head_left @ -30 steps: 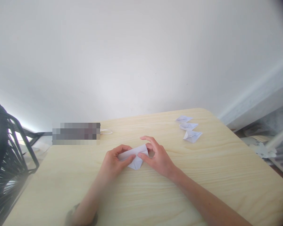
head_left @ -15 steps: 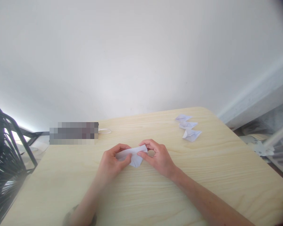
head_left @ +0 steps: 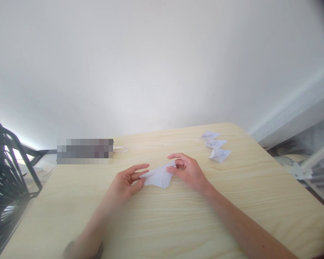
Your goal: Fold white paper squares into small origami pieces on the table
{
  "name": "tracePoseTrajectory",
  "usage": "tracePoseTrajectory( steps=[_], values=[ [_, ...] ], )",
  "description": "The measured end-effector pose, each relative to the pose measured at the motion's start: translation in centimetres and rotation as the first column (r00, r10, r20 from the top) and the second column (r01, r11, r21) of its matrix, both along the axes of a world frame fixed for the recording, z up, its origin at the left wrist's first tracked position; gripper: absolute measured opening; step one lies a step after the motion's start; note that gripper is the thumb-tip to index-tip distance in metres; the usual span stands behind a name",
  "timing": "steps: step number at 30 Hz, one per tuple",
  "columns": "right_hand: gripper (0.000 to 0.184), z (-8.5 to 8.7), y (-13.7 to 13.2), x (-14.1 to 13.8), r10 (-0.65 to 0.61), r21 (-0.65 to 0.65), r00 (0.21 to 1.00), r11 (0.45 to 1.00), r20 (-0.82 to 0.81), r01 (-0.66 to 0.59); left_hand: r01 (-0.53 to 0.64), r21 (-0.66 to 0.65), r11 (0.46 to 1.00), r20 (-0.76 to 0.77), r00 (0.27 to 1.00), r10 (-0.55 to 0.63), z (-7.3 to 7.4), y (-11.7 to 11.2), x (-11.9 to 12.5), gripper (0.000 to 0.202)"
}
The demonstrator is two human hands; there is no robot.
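Observation:
A folded piece of white paper (head_left: 158, 176) is held between my two hands, just above the wooden table (head_left: 151, 223). My left hand (head_left: 128, 181) pinches its left corner between thumb and fingers, with the index finger stretched out above it. At the upper right corner, my right hand (head_left: 190, 172) grips the paper with its thumb in front, the index finger raised clear. The lower edge of the paper hangs in angled flaps with creases showing.
Three folded white paper pieces (head_left: 218, 154) lie in a row at the table's back right. At the back left is a pixelated dark object (head_left: 85, 151) with a pale loop (head_left: 120, 149) beside it. A black woven chair (head_left: 5, 172) stands left of the table, against a white wall (head_left: 151, 64).
My hands have moved farther apart, and their index fingers have lifted off the paper. The paper has shifted slightly right and now shows a broader face, tilted up to the right.

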State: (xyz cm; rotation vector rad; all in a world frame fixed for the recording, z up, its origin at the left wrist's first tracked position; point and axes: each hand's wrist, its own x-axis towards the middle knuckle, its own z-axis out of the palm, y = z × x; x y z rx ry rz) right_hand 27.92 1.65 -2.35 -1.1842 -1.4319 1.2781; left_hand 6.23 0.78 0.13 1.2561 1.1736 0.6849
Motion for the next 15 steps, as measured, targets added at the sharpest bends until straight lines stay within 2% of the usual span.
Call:
tracePoseTrajectory(
  steps=[6, 11, 13, 15],
  values=[
    [0.035, -0.2, 0.2, 0.3, 0.019, -0.036, 0.998, 0.999, -0.054, -0.021, 0.069, -0.056, 0.996, 0.102, 0.993, -0.063, 0.4, 0.0, -0.5, 0.047],
    [0.028, 0.1, -0.4, -0.5, -0.029, 0.015, 1.0, 0.999, -0.003, 0.029, 0.055, 0.027, 0.998, 0.192, 0.98, -0.059, 0.7, 0.1, 0.2, 0.044],
    [0.023, 0.2, -0.8, -1.2, -0.063, 0.067, 0.998, 0.996, 0.02, 0.062, 0.003, 0.031, 1.0, 0.138, 0.99, -0.007, 0.4, 0.1, 0.8, 0.042],
    [0.022, 0.3, -1.2, -1.8, -0.07, 0.115, 0.997, 0.991, 0.032, 0.066, -0.079, 0.056, 0.995, 0.005, 0.997, 0.079, 0.2, 0.1, 1.5, 0.039]
  ],
)
